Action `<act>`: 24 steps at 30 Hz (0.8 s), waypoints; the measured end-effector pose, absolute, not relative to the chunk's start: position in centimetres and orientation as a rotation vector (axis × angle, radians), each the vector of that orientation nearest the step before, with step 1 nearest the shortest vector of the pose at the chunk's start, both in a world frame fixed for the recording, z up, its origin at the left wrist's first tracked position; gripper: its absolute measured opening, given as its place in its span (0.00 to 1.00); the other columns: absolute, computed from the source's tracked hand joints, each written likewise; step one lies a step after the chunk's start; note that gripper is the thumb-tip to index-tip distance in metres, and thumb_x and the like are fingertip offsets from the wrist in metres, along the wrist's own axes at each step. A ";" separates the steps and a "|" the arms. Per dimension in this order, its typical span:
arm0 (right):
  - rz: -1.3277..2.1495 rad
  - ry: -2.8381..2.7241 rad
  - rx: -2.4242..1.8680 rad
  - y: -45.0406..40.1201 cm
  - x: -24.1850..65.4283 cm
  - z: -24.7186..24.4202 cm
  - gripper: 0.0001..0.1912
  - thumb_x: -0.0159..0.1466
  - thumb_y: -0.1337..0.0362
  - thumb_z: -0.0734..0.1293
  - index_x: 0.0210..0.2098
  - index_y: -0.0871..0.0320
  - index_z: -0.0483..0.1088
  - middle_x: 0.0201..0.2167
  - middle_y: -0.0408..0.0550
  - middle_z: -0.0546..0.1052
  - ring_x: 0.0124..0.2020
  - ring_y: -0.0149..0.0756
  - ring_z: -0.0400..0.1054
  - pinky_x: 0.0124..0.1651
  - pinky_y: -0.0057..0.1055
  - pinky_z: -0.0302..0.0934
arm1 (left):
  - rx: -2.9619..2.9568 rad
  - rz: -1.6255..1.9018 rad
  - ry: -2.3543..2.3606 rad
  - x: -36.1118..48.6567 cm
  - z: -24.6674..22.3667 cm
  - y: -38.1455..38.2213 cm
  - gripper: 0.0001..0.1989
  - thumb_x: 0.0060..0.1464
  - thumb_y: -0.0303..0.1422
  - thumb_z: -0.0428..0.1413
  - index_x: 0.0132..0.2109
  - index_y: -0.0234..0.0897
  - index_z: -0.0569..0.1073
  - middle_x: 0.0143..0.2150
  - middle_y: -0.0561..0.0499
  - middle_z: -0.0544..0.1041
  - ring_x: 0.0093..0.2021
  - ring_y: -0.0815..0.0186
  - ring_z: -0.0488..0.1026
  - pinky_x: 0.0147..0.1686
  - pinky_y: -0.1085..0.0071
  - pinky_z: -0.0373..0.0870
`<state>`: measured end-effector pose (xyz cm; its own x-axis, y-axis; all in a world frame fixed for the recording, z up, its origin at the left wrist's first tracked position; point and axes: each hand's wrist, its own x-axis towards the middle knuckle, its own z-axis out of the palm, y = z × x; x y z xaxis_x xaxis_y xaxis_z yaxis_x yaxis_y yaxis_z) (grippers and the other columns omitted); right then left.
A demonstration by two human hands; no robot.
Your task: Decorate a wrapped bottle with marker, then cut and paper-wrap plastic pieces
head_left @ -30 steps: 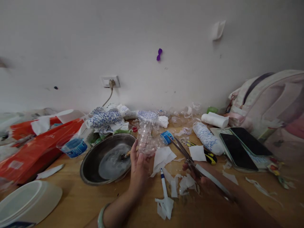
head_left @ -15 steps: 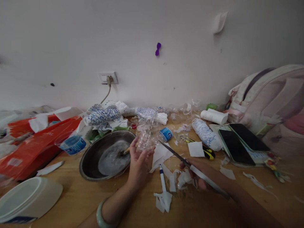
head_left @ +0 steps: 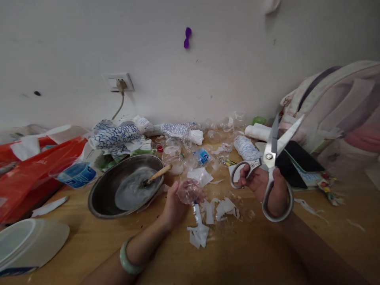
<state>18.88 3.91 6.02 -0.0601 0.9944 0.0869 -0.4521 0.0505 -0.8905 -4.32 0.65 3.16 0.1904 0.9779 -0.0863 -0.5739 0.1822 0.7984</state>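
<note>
My left hand is closed round a clear plastic bottle piece, its rounded end facing me. The scissors are in my right hand, fingers through the grey handle loops, with the blades spread and pointing up. Some distance separates the blades from the plastic. Torn white paper scraps and a pen lie on the wooden table just beyond and below my left hand. To its left stands a dark metal bowl of cloudy whitish liquid, a wooden-handled brush leaning in it.
Paper-wrapped forms with blue scale patterns line the wall. A red bag, a cut bottle with a blue label and a translucent tub are at left. Phones and a pale backpack are at right.
My right hand has lifted the scissors up and right, and their blades have turned upward and spread apart. My left hand has tilted the bottle piece so its end faces me. The view has shifted slightly.
</note>
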 end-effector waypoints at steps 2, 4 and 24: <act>1.334 -0.862 -0.807 4.1 18.8 5.9 0.26 0.50 0.39 0.70 0.28 0.58 0.71 0.25 0.47 0.70 0.25 0.35 0.62 0.31 0.33 0.60 | 0.692 1.129 0.680 -4.2 3.1 0.5 0.27 0.49 0.55 0.53 0.34 0.33 0.76 0.29 0.43 0.78 0.32 0.57 0.74 0.34 0.63 0.67; 1.269 -0.805 -0.839 4.4 18.8 5.8 0.21 0.50 0.46 0.72 0.26 0.58 0.70 0.23 0.45 0.69 0.25 0.33 0.61 0.31 0.31 0.59 | 0.633 1.042 0.631 -4.1 3.1 0.5 0.29 0.48 0.57 0.52 0.34 0.32 0.78 0.35 0.40 0.79 0.36 0.55 0.75 0.38 0.62 0.69; 1.490 -0.843 -0.952 4.8 18.8 5.9 0.22 0.48 0.45 0.69 0.25 0.59 0.68 0.21 0.45 0.68 0.21 0.33 0.61 0.25 0.31 0.60 | 0.265 1.087 0.662 -4.6 2.7 1.4 0.28 0.52 0.52 0.49 0.37 0.29 0.78 0.49 0.35 0.79 0.56 0.48 0.71 0.57 0.60 0.62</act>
<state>18.81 4.80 5.86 -0.0528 0.9924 -0.1108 -0.4157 -0.1227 -0.9012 -4.56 1.36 2.68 0.2978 0.8818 -0.3656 -0.7297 0.4572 0.5084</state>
